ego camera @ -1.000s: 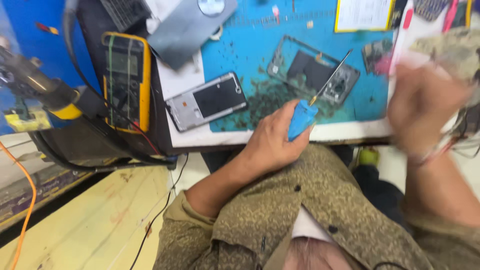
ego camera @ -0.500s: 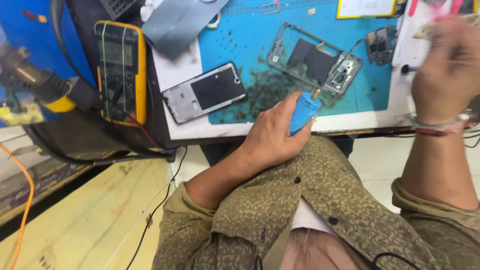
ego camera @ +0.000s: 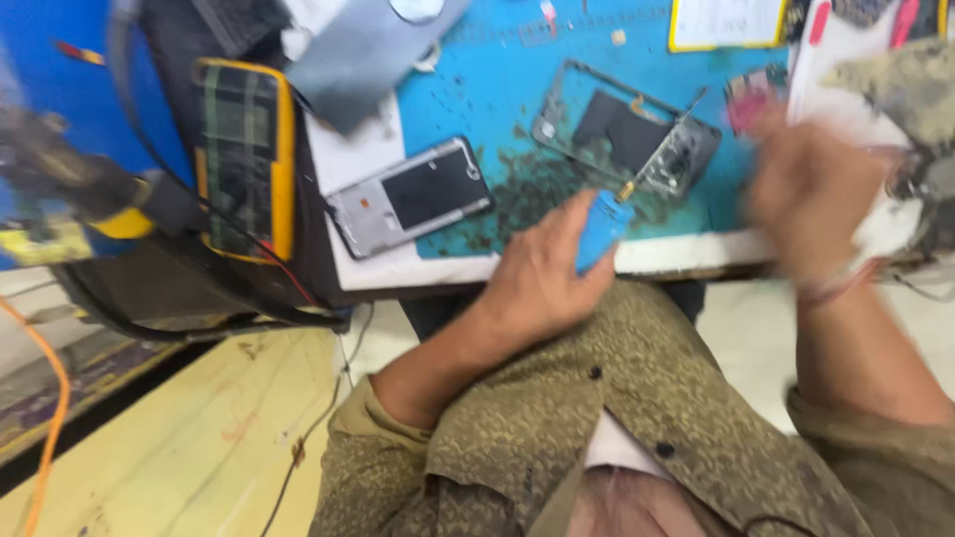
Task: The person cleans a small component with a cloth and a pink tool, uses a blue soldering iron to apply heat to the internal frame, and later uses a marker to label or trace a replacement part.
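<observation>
Left hand: my left hand [ego camera: 542,283] is closed around a blue-handled screwdriver [ego camera: 602,227], its thin shaft angled up over the phone frame [ego camera: 627,134].
Right hand: my right hand [ego camera: 811,194] is a blur at the mat's right edge; I cannot tell whether it grips anything.
Change: half a second ago the right hand was raised near the top corner; now it has dropped lower, beside the frame. The left hand has barely shifted.
Meaning: I judge the right hand is coming in towards the frame.
Frame: stripped metal rectangle, dark inside, lying flat on the mat.
Mat: blue mat [ego camera: 497,89], smooth, smeared with dark grime near the frame.
Nearby: a grey phone back [ego camera: 410,196] and a yellow-edged meter [ego camera: 246,154] to the left.
</observation>
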